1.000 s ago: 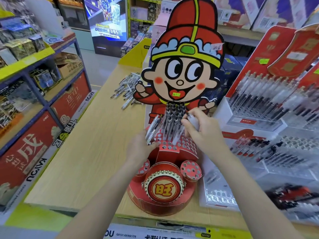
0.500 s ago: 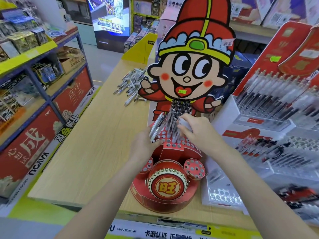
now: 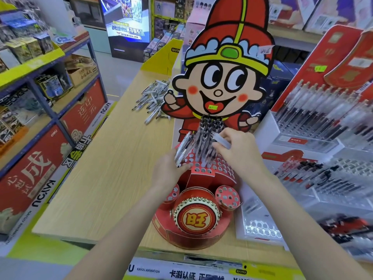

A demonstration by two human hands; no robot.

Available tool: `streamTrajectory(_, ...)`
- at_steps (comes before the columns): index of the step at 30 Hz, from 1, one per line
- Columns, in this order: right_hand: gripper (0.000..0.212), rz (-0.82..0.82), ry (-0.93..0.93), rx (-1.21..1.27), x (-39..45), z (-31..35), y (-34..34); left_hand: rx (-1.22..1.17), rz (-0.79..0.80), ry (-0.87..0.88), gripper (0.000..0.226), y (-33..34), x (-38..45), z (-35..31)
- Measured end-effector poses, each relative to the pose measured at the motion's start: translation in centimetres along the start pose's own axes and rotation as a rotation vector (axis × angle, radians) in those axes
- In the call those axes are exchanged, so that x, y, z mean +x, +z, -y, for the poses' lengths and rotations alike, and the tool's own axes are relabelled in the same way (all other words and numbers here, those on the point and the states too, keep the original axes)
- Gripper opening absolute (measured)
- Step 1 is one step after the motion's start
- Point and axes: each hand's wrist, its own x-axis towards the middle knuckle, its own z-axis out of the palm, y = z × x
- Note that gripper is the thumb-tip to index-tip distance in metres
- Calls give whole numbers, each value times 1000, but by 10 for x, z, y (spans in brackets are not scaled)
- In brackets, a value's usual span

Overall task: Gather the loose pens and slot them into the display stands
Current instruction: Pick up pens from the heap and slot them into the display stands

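My right hand [image 3: 240, 152] pinches a clear plastic pen [image 3: 222, 140]; my left hand [image 3: 168, 172] grips a spare bundle [image 3: 184, 149]. Misjudging the red perforated cardboard stand [image 3: 203, 170] could topple slotted pens.

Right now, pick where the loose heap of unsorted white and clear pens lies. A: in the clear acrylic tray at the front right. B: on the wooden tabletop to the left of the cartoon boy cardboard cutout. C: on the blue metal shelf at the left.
B: the heap of pens lies on the wooden tabletop, just left of the cartoon boy cutout.
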Motion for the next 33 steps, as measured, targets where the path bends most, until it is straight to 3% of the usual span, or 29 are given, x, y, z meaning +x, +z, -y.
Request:
streamTrajectory(15,24,57,93,-40,2,9,4,12,-32,-22,44,-1,-4,-4)
streamTrajectory(18,16,47,167,232,-9,11,-11,-130,-124,-42,24,-12,-13,-11)
streamTrajectory(19,18,92,221,397,-14,13,-18,-213,-133,-51,10,-19,-17,-15)
streamTrajectory(22,21,324,409,915,-23,16,-32,-449,-108,-38,15,-35,-24,-32)
streamTrajectory(25,25,479,363,841,-27,20,-35,-656,-27,-49,12,-50,-28,-60)
streamTrajectory(27,33,545,268,747,-30,23,-34,-660,45,5,12,-53,-28,-74)
streamTrajectory(33,23,490,279,881,-34,23,-38,-620,149,-2,17,-55,-25,-82)
